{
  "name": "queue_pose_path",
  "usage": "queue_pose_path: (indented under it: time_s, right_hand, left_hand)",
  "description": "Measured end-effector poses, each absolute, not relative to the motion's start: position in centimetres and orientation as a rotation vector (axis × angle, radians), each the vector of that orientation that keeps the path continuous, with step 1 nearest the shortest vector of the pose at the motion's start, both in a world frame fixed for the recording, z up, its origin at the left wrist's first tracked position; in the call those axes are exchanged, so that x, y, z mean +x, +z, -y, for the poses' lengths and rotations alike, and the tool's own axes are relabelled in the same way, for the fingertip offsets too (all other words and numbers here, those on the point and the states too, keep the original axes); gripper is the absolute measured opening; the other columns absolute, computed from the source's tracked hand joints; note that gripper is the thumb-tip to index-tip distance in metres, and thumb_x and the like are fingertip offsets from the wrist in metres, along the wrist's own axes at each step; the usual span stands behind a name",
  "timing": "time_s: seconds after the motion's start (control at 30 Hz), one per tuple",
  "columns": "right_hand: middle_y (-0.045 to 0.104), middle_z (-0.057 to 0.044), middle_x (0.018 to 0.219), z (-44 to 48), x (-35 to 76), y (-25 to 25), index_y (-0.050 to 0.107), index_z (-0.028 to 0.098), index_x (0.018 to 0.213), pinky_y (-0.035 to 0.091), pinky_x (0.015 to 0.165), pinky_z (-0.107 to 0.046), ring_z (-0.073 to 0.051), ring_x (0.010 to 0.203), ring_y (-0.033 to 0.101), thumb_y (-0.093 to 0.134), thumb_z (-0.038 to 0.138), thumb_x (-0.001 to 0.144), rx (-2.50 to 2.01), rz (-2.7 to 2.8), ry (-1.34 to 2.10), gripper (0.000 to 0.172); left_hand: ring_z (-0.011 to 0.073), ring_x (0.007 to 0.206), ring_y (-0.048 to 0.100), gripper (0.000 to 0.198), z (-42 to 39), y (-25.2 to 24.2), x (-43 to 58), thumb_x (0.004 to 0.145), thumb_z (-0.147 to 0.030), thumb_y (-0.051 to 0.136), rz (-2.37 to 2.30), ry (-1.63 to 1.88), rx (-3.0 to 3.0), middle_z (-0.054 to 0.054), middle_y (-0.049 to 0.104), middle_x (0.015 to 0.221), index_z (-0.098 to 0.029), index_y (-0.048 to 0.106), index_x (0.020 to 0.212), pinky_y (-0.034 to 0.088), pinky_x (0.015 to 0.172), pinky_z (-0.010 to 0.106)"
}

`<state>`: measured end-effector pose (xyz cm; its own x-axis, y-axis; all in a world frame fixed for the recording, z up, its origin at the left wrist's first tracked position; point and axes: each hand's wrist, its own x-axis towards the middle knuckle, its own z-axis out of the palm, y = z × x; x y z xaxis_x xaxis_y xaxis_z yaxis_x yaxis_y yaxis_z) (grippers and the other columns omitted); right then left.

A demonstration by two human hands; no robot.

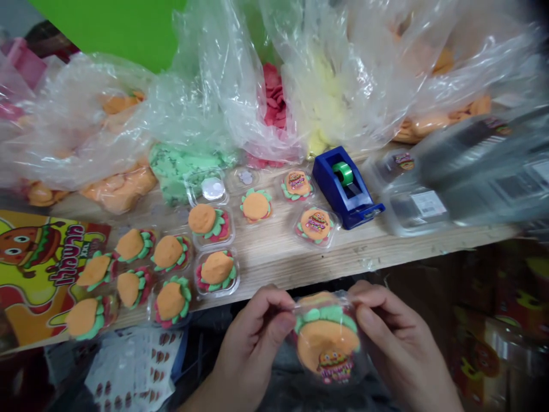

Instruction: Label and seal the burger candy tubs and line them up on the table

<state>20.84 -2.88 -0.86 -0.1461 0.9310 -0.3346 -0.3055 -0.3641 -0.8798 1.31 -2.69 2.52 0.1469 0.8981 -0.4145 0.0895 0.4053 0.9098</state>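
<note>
Orange toy burger (327,346), its edges hidden by fingers (377,300).

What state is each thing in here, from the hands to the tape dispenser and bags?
Left hand: pinching the clear pack's edge.
Right hand: gripping the clear pack's other side.
Burger-shaped piece in a clear pack: held up above the table, sticker on its front.
Blue tape dispenser: standing on the table, green tape roll loaded.
Clear tray: on the table, burger inside, stickered.
Plastic bags: crumpled open, holding coloured pieces.

A wooden table (300,263), a green panel (103,28) behind, printed cartons (480,355) below.
</note>
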Motion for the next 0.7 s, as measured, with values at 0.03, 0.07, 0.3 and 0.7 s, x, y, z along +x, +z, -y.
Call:
queue_pose_path:
  time_s: [0.03, 0.07, 0.3, 0.7]
  right_hand:
    - [0.059, 0.003, 0.077, 2.7, 20.8, -0.7, 0.066, 0.028, 0.081, 0.045, 0.062, -0.016, -0.01, 0.071, 0.054, 0.061, 0.029, 0.082, -1.161, 0.813, 1.675, 0.005]
    - [0.06, 0.002, 0.076, 2.5, 20.7, -0.7, 0.067, 0.027, 0.08, 0.045, 0.062, -0.016, -0.01, 0.07, 0.054, 0.063, 0.029, 0.081, -1.185, 0.785, 1.685, 0.005]
    - [0.062, 0.002, 0.067, -0.7, 15.8, -4.0, 0.068, 0.019, 0.081, 0.046, 0.059, -0.02, -0.009, 0.058, 0.053, 0.074, 0.035, 0.067, -1.294, 0.35, 1.718, 0.022]
    - [0.053, -0.003, 0.131, 1.6, 14.7, -3.5, 0.054, 0.031, 0.121, 0.035, 0.104, -0.042, -0.023, 0.12, 0.048, 0.051, 0.03, 0.087, -1.418, 1.093, 1.317, 0.034]
  left_hand:
    - [0.0065, 0.067, 0.056, 0.01, 2.4, 2.6, 1.3, 0.089, -0.028, 0.046, -1.3, 0.753, 1.029, -0.006, 0.057, 0.073, -0.027, 0.056, 0.086, 0.044, 0.062, 0.012]
    - [0.0067, 0.068, 0.056, 0.012, 2.1, 2.6, 1.2, 0.089, -0.028, 0.046, -1.324, 0.741, 1.058, -0.006, 0.057, 0.073, -0.027, 0.057, 0.086, 0.044, 0.062, 0.012]
    - [0.0119, 0.105, 0.049, 0.028, 0.3, 0.2, -1.5, 0.09, -0.026, 0.045, -1.794, 0.888, 1.436, -0.001, 0.053, 0.114, -0.032, 0.048, 0.117, 0.038, 0.092, 0.022]
    - [0.0165, 0.086, 0.059, 0.025, 0.9, 0.4, -1.3, 0.088, -0.037, 0.047, -1.38, 1.088, 0.647, 0.003, 0.066, 0.089, -0.022, 0.065, 0.096, 0.045, 0.081, 0.029]
